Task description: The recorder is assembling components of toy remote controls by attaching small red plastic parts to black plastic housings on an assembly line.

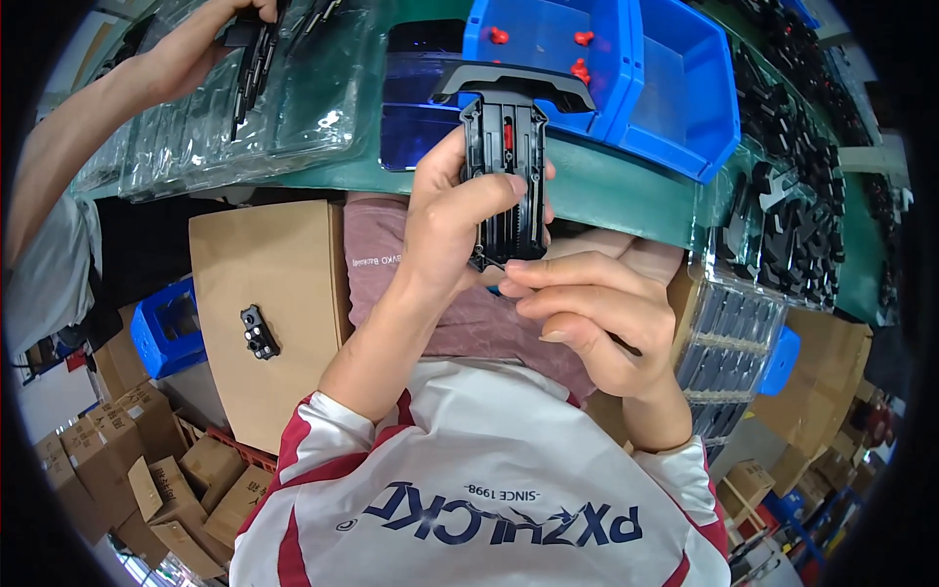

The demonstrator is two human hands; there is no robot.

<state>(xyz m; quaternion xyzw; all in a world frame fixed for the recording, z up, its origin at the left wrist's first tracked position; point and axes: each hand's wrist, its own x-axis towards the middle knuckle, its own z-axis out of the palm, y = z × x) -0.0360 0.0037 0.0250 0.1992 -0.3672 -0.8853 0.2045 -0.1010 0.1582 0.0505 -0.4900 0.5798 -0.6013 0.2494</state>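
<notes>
My left hand (440, 220) is closed around a black plastic bracket (533, 191), its thumb lying across the open, ribbed inside. The bracket has a long grooved body, a small red piece (508, 135) in its middle channel and a wide curved grey-black crosspiece at the far end. At the near end of the body, the fingertips of my right hand (616, 318) are pinched together. Something thin and dark seems to show at those fingertips, too small to name.
Blue bins (675, 108) with a few red parts (583, 70) stand behind the bracket. Black parts (782, 230) pile up at right. A cardboard box (264, 391) bears a small black part (258, 333). At far left, another person's hand (186, 54) holds black strips over clear plastic trays (313, 122).
</notes>
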